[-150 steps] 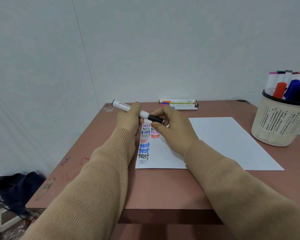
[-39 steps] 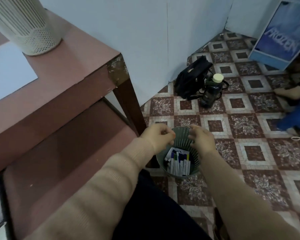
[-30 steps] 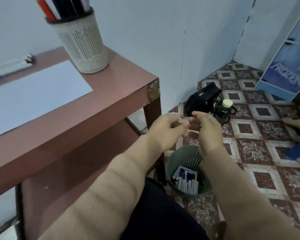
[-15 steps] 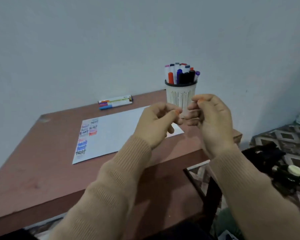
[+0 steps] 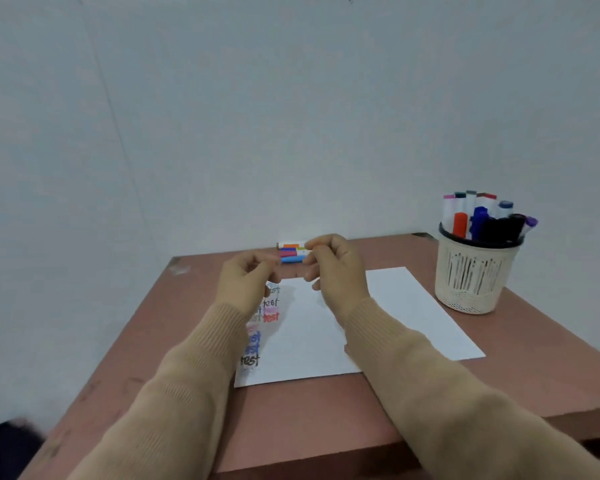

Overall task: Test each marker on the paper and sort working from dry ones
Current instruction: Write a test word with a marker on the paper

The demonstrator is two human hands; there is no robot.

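Above the paper (image 5: 326, 337) at the centre of the frame, the left grip (image 5: 248, 284) and the right grip (image 5: 335, 268) hover with fingers curled in and fingertips almost meeting; nothing shows in either. Presumably untested markers (image 5: 478, 216) stand upright in the white basket (image 5: 475, 282) at the right of the frame, well apart from both. A row of markers (image 5: 290, 252) lies on the surface (image 5: 309, 420) by the wall (image 5: 291, 133). Each marker looks light, stiff and smooth. A pinch round the barrel below the cap should lift it straight out, though the cap likely needs a firm pull.
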